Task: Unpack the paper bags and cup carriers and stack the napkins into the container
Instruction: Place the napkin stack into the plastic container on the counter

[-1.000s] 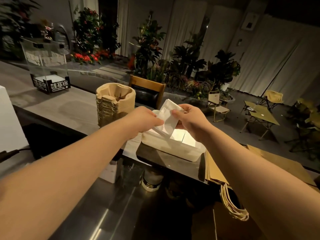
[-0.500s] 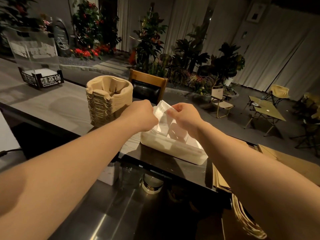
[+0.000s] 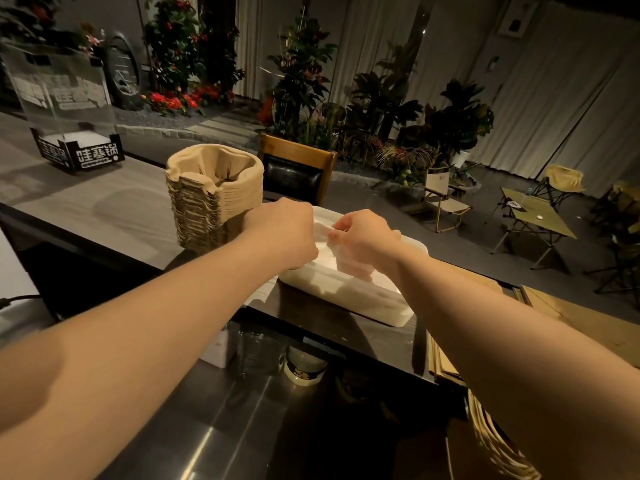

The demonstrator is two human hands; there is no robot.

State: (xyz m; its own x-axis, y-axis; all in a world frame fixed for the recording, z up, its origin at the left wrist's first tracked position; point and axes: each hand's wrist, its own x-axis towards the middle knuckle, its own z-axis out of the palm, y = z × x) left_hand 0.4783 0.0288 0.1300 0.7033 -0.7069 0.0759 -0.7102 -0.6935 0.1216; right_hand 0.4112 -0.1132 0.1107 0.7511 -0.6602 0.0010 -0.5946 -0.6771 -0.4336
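A white rectangular container (image 3: 363, 299) sits on the dark counter in the middle. Both my hands are down over its far left part, holding a bundle of white napkins (image 3: 323, 233) between them. My left hand (image 3: 284, 233) grips the bundle from the left with curled fingers. My right hand (image 3: 363, 237) pinches it from the right. More white napkins lie inside the container (image 3: 349, 268). A tall stack of brown pulp cup carriers (image 3: 214, 195) stands just left of my left hand. Flat brown paper bags (image 3: 595, 323) with twine handles (image 3: 498, 448) lie at the right.
An acrylic sign in a black holder (image 3: 76, 147) stands at the far left of the counter. A wooden chair back (image 3: 298, 168) rises behind the counter. Below the counter edge are a steel worktop (image 3: 194, 427), a tin (image 3: 304, 368) and a white box (image 3: 216, 351).
Both hands have lowered the napkin bundle from above the container down into it. The camera has shifted slightly.
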